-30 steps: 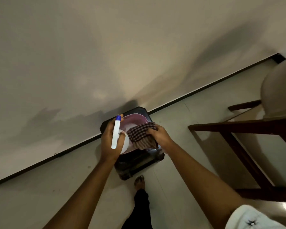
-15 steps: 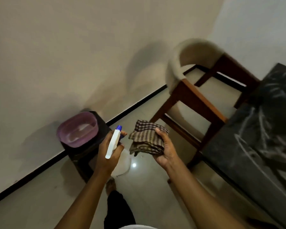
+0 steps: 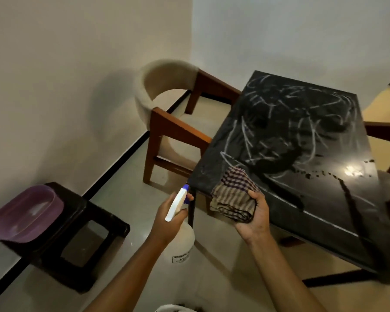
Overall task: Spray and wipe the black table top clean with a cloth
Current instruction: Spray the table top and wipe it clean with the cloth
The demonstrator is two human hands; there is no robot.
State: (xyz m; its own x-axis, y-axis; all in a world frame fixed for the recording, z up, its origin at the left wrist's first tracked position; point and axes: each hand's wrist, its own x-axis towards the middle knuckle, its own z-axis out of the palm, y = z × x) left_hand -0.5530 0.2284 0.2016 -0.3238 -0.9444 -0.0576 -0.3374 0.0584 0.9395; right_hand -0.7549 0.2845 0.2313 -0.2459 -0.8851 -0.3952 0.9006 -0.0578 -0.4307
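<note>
Your left hand [image 3: 167, 218] grips the spray bottle [image 3: 182, 240], label unreadable; your right hand [image 3: 258, 213] clutches the cloth [image 3: 233, 197] by the table [image 3: 302, 136] corner.

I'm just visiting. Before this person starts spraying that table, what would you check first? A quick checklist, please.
1. Grip on the spray bottle: ok, the left hand holds its head, with a finger by the trigger.
2. Nozzle facing the black table top: ok, it points towards the near corner.
3. Hold on the checked cloth: ok, the right hand holds it folded, by that same corner.
4. Dirt located: ok, white scribbles cover much of the top.
5. Liquid left in the bottle: cannot tell.
</note>
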